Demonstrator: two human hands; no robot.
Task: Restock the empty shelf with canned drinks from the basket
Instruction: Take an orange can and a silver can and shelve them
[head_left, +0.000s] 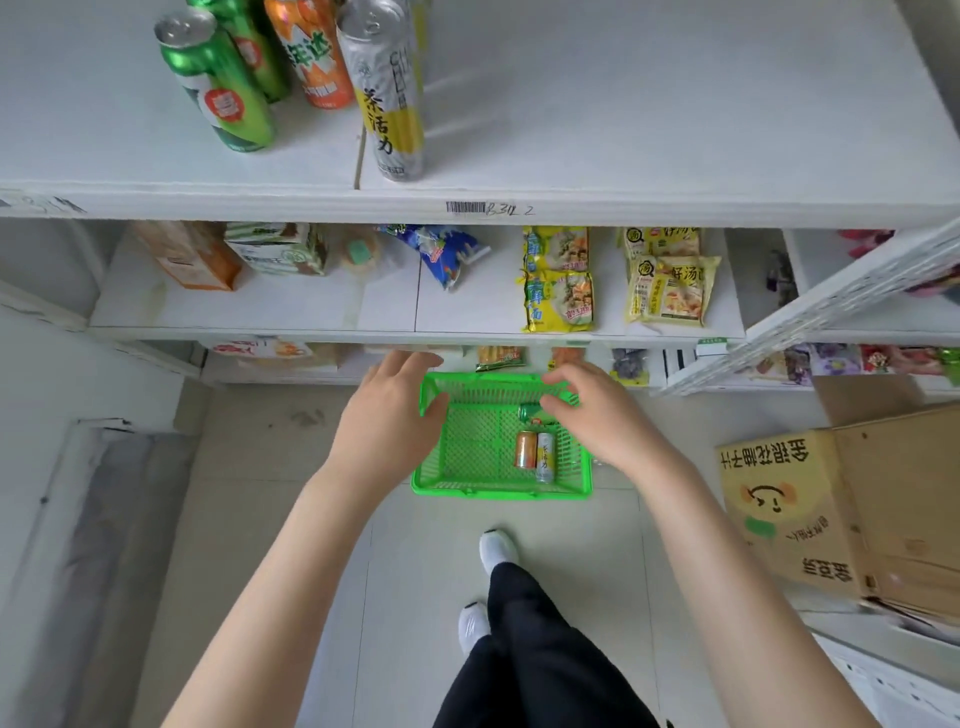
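The white top shelf (649, 104) fills the upper frame. It is mostly bare, with four cans (311, 62) standing grouped at its upper left, likely so that it fills from one end. Below centre, the green basket (498, 491) sits on the floor before the shelving, within easy reach. The left hand (395, 415) and right hand (602, 421) hang over its far end, fingers loosely bent and gripping nothing visible, probably reaching down. Inside lie an orange can (525, 449) and a silver can (544, 457) side by side. A green can (527, 413) is partly hidden by the right fingers.
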